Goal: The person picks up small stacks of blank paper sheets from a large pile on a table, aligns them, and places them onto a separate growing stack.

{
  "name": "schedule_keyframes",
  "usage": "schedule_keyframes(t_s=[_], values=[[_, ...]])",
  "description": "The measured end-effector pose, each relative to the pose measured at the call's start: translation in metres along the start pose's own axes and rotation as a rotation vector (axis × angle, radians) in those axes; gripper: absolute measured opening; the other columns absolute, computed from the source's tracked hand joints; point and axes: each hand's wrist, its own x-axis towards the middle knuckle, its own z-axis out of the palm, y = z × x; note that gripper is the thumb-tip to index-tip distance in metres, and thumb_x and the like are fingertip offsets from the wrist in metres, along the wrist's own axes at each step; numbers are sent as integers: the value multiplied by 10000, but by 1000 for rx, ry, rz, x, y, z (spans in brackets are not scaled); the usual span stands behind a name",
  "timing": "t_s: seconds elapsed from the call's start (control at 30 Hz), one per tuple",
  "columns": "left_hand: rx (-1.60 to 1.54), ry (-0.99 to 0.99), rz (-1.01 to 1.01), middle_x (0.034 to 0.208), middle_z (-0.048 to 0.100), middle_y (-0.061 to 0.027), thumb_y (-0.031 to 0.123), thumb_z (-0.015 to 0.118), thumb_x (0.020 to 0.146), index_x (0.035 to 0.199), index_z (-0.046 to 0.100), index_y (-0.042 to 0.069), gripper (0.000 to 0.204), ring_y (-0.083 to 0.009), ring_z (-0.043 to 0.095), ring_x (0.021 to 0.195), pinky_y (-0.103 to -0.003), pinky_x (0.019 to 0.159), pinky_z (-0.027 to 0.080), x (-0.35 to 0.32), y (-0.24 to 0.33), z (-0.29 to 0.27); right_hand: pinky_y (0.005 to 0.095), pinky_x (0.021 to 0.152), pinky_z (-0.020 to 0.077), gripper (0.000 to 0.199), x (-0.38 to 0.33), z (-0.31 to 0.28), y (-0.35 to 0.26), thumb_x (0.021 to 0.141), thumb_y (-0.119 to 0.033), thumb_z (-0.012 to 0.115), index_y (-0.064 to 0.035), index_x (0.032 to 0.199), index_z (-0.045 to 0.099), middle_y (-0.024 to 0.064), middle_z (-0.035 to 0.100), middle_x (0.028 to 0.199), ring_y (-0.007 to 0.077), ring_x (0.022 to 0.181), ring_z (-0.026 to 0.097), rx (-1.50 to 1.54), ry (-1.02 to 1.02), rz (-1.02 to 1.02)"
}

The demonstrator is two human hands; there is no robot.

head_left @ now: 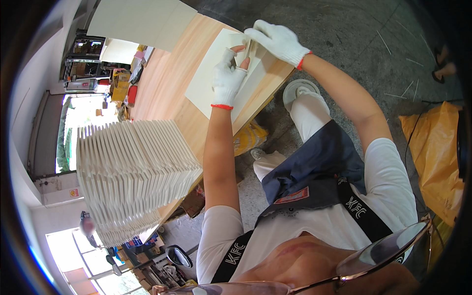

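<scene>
A flat white sheet (209, 71) lies on the wood-grain table, with a raised white strip or folded edge (256, 73) along its right side. My left hand (227, 81), in a white glove with a red cuff, rests over the sheet. Its bare thumb and forefinger are apart, with their tips against a thin, narrow line (250, 51) beside the strip. At the far end of that line is my right hand (280, 43), gloved the same way. Its fingers are drawn together there, and what they grip is hidden.
A tall stack of folded white panels (137, 167) stands on the table at left. More white sheets (142, 22) lie at the far end. Yellow wrapped material (250, 137) sits below the table edge. A big orange-yellow bag (432, 157) is at right; thin offcuts (407, 88) litter the floor.
</scene>
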Motion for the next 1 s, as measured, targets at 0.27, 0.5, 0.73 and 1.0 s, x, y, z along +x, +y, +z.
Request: schedule_keyframes(t_s=[0.27,0.5,0.73,1.0], values=[[196,76,202,913,681,-127,123,501,947,1233,628,168,316,-209,619,688,-310,685,498,1,6,1,425,693,510,268,-1,-20,14,949,-409,492,-171,960,615,102,633,759,292,750,649,-527,-58,-457],[73,-9,-8,804,620,-74,133,574,919,1097,649,122,194,-157,580,674,-296,665,480,0,10,0,438,777,469,392,6,-5,-3,965,-458,409,-115,980,599,130,658,909,349,883,624,32,-176,13],[111,2,-44,769,580,-40,151,770,776,1105,642,129,355,-127,476,645,-280,625,446,-1,4,6,423,793,461,402,-5,3,-5,946,-472,432,-118,969,622,136,653,907,337,898,625,183,-81,135],[132,15,11,710,489,10,137,748,806,1148,646,127,356,-84,429,616,-253,554,379,0,10,6,405,768,452,409,-5,8,4,965,-489,422,-110,961,574,123,614,860,314,846,610,173,-70,131]])
